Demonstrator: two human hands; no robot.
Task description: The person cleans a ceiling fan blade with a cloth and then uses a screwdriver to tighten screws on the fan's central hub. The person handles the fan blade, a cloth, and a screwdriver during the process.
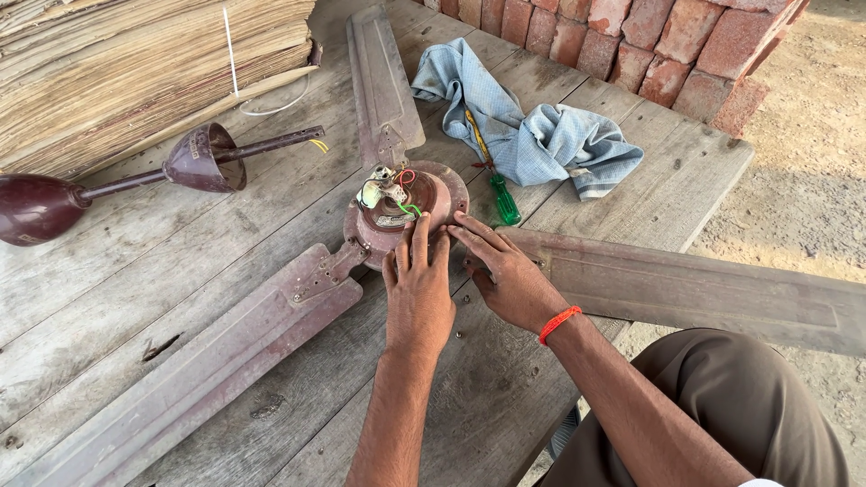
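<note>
A dusty maroon ceiling fan motor point(442, 188) lies on a weathered wooden platform point(108, 307), with loose red, green and white wires on its top. Three long blades stick out from it: one toward the far side point(379, 81), one to the near left point(189, 370), one to the right point(704, 289). My left hand point(418, 293) rests on the motor's near rim, fingers spread. My right hand point(507, 271), with an orange wrist thread, presses its fingertips on the rim where the right blade joins. Neither hand holds a tool.
A green-handled screwdriver point(503, 200) lies beside a crumpled light blue cloth point(541, 135). The fan's maroon downrod with two cups point(135, 176) lies at left. Stacked tied sheets point(135, 63) sit at the back left, red bricks point(658, 36) at the back. Sandy ground lies beyond the platform's right edge.
</note>
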